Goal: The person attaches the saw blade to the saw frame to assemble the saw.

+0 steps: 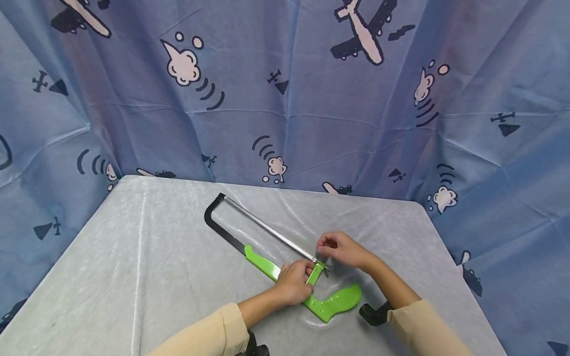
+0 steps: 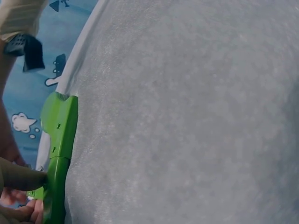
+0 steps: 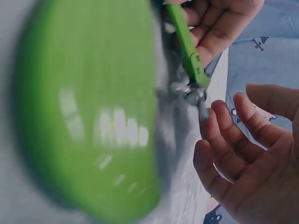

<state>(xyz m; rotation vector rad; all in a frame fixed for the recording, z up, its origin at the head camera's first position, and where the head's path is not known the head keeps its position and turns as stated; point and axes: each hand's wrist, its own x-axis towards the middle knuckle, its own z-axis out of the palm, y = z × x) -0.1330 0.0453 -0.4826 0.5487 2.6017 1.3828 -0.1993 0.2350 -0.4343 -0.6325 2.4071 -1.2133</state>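
Observation:
A hacksaw (image 1: 263,265) with a black front bow and green rear frame lies on the table, its handle (image 1: 340,302) toward the near right. Its silver blade (image 1: 272,231) runs along the far side. My left hand (image 1: 293,284) grips the green frame around the short arm that holds the blade's rear end. Just beyond that arm sticks out a metal wing nut (image 3: 191,93). Beside it hovers my right hand (image 1: 346,249), fingers loosely bent and nothing between thumb and fingers. In the right wrist view, one fingertip (image 3: 209,122) is right at the wing nut's lower wing.
A pale grey cloth covers the table (image 1: 93,257). Behind it hangs a blue curtain (image 1: 285,89) printed with planes and clouds. A black wrist strap (image 1: 375,314) juts from the right forearm, close to the saw handle.

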